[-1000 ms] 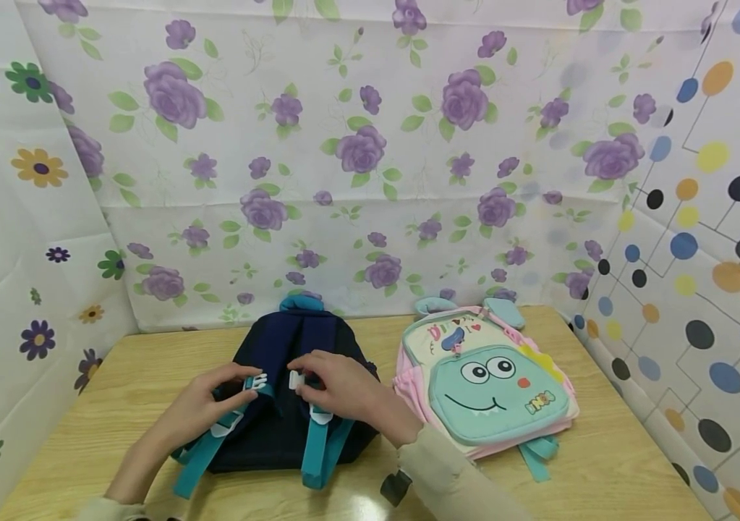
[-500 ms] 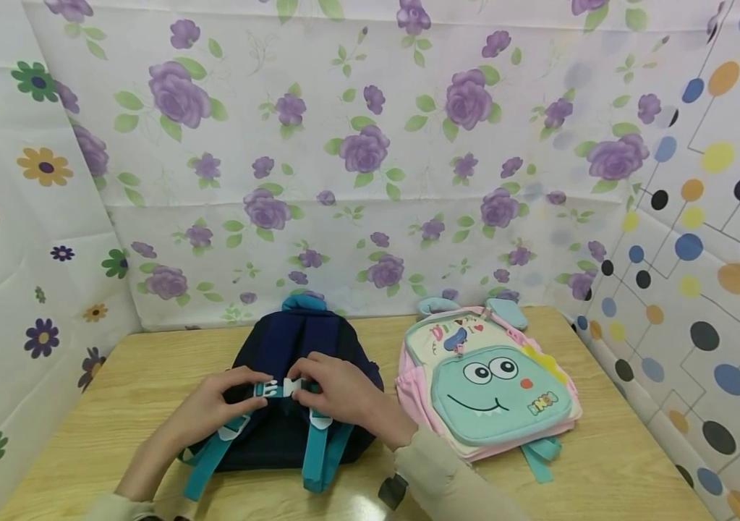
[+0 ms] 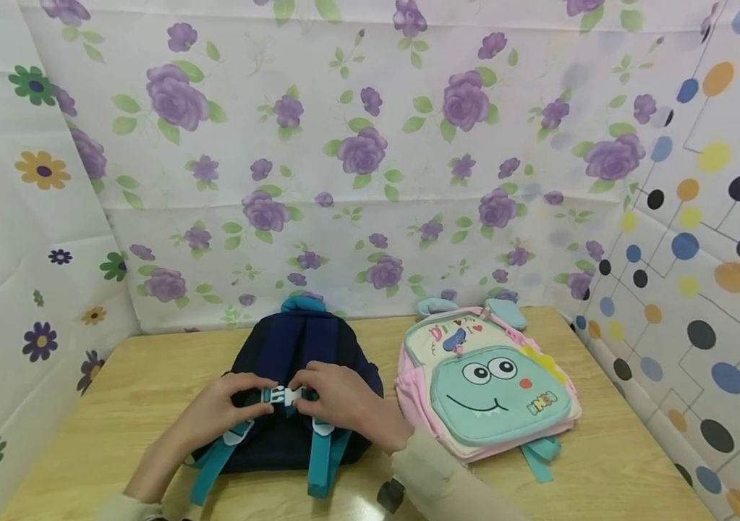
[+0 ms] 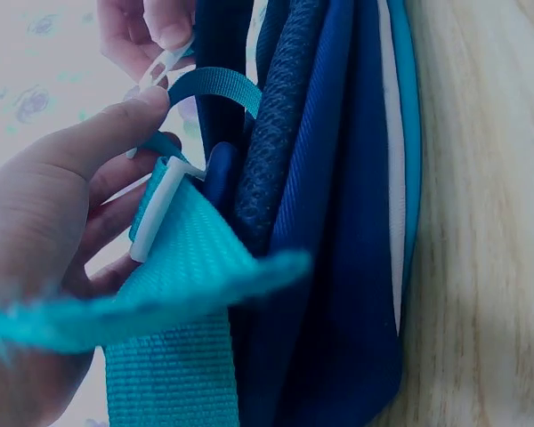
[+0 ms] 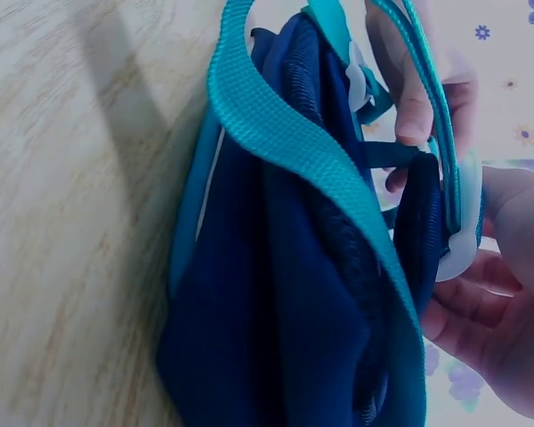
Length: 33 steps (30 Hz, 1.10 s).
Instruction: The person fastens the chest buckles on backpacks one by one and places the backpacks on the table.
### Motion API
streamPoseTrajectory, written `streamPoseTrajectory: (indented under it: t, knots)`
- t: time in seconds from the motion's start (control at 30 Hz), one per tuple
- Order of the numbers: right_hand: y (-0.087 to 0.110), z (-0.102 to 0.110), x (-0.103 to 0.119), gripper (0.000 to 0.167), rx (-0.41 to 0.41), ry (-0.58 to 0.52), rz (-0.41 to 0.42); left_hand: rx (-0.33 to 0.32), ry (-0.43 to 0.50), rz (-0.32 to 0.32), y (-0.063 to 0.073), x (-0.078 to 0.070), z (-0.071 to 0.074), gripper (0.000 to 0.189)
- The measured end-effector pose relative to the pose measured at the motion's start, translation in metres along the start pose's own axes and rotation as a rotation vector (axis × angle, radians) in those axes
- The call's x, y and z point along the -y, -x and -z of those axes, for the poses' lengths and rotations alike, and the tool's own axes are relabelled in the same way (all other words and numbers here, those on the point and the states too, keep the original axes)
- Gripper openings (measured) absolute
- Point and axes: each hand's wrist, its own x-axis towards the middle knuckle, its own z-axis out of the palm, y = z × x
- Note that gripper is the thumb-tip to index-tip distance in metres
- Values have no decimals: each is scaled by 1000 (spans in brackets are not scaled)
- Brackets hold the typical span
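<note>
A dark navy backpack (image 3: 265, 452) lies on the table with its shoulder straps facing up. Over its middle, my left hand (image 3: 220, 412) pinches the pronged half (image 3: 276, 395) of a white side-release buckle between thumb and fingers. My right hand (image 3: 340, 399) pinches the socket half (image 3: 292, 397). Both halves are in line, with the prong tips right at the socket's mouth. In the left wrist view, a teal strap (image 4: 182, 294) with a white slider (image 4: 158, 209) hangs beside the left hand. A teal strap (image 5: 311, 165) loops across the pack in the right wrist view.
A pink and mint backpack (image 3: 500, 394) with a cartoon face lies to the right, near my right forearm. Loose teal strap ends (image 3: 319, 463) hang toward the front of the wooden table (image 3: 610, 449). Patterned cloth walls (image 3: 370, 239) enclose the back and sides.
Both hands have drawn together and slightly down. The two buckle halves, apart and at an angle a second ago, now meet in line.
</note>
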Motion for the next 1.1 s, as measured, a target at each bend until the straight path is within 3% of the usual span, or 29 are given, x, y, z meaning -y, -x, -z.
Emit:
streamPoseTrajectory:
  t: [0.2, 0.37, 0.53, 0.83, 0.97, 1.1]
  knots:
    - [-1, -6, 2, 22, 11, 17, -3, -2, -16, -50, 2, 2, 0, 31]
    - [-1, -7, 3, 21, 3, 36, -20, 27, -94, -81, -2, 1, -1, 30]
    - [-2, -9, 5, 23, 16, 73, -30, 61, -178, -60, -4, -3, -2, 30]
    - [-2, -12, 6, 24, 23, 105, -47, 68, -213, 23, -2, -8, -8, 32]
    - [-2, -14, 6, 25, 25, 115, -49, 41, -206, 73, 0, -8, -12, 42]
    - [-1, -14, 5, 25, 25, 108, -53, -3, -183, 63, 1, -10, -16, 56]
